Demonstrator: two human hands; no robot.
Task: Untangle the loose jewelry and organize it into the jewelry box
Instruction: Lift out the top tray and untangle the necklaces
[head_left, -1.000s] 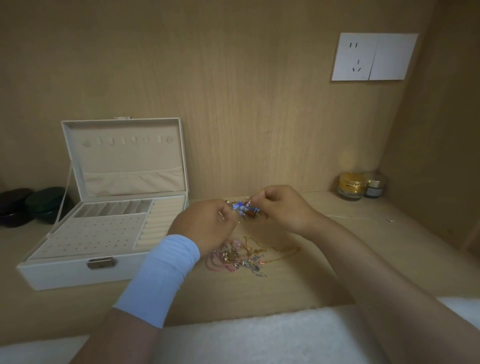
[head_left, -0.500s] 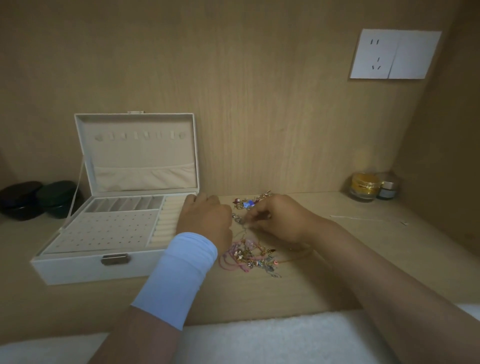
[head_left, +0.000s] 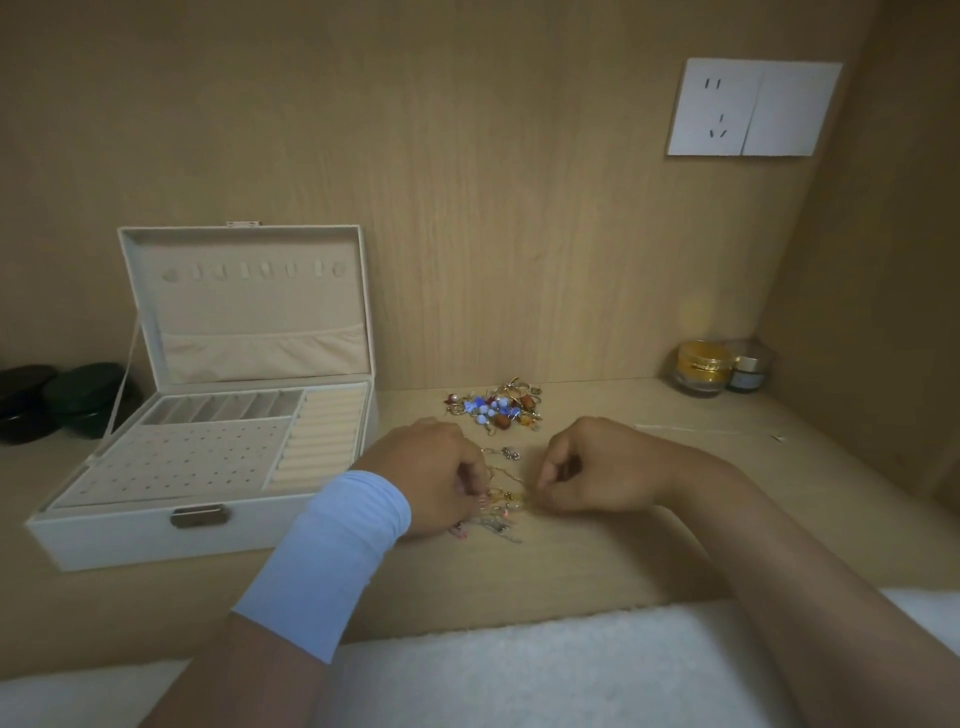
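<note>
Nearest of all, a white fluffy cloth (head_left: 519, 670) is lying along the near edge of the wooden counter (head_left: 571, 566), and both forearms are reaching over it. The left hand (head_left: 431, 478), wearing a pale blue wristband (head_left: 337, 561), is resting low on the counter with its fingers (head_left: 470, 480) curling inward and pinching the left side of a tangle of chains (head_left: 501, 506). The right hand (head_left: 602, 467) is sitting just to the right, knuckles up, its fingers (head_left: 550, 467) bending in, with thumb and forefinger closing on a fine gold strand at the tangle's right side. The tangle, a knot of gold, silver and pink strands, is lying on the counter between the two hands, partly hiding under the left one. A small silver piece (head_left: 511, 453) is lying just beyond it, apart from the knot. To the left, the jewelry box (head_left: 130, 540) is standing open with its lid leaning upright and a metal latch (head_left: 200, 516) showing on its near wall. Its tray is showing a punched panel, ring rolls at the right and a row of small compartments at the far side. Farther on, a cluster of beaded pieces (head_left: 496, 408) in blue, red and gold is sitting on the counter, clear of both hands. A thin pale strand (head_left: 701, 430) is lying off to the right. At the far left, two dark round containers (head_left: 83, 395) are sitting beside the box, and in the far right corner a gold jar (head_left: 701, 369) and a smaller dark jar (head_left: 748, 373) are standing side by side. A white socket plate (head_left: 753, 109) is hanging on the back wall (head_left: 493, 182) above them.
</note>
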